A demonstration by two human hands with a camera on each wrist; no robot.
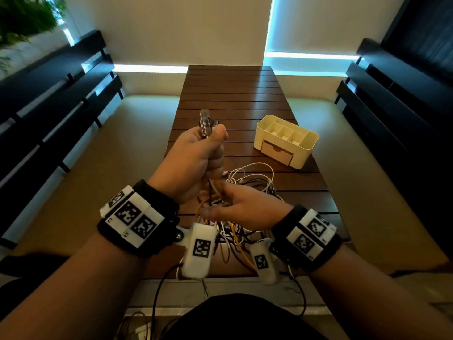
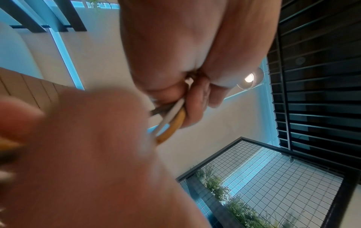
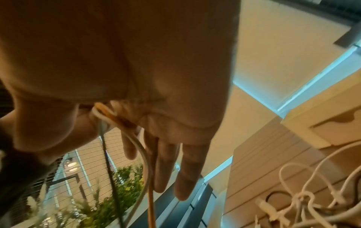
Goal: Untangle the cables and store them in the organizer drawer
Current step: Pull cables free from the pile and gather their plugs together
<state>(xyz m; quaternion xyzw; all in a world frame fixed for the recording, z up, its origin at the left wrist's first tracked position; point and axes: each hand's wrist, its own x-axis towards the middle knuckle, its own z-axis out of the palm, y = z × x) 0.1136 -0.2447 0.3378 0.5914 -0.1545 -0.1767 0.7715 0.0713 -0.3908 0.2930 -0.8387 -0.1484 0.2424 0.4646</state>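
My left hand (image 1: 210, 148) is raised over the table and grips a bundle of cable ends; their plugs (image 1: 205, 122) stick up above my thumb. In the left wrist view its curled fingers (image 2: 197, 104) wrap white and orange cables (image 2: 171, 118). Just below, my right hand (image 1: 221, 201) holds the same strands (image 3: 109, 115) between thumb and forefinger, the other fingers (image 3: 187, 174) straight. The rest of the tangle (image 1: 247, 182) of white, black and orange cables lies on the table under both hands. The cream organizer (image 1: 304, 146) stands to the right, its drawer (image 1: 277, 152) closed.
The slatted brown table (image 1: 232, 94) runs away from me, bare beyond the organizer. Dark benches (image 1: 49, 106) (image 1: 404, 106) flank it across strips of floor. A plant (image 1: 24, 18) stands far left. Thin sensor wires hang from my wrist units over the near edge.
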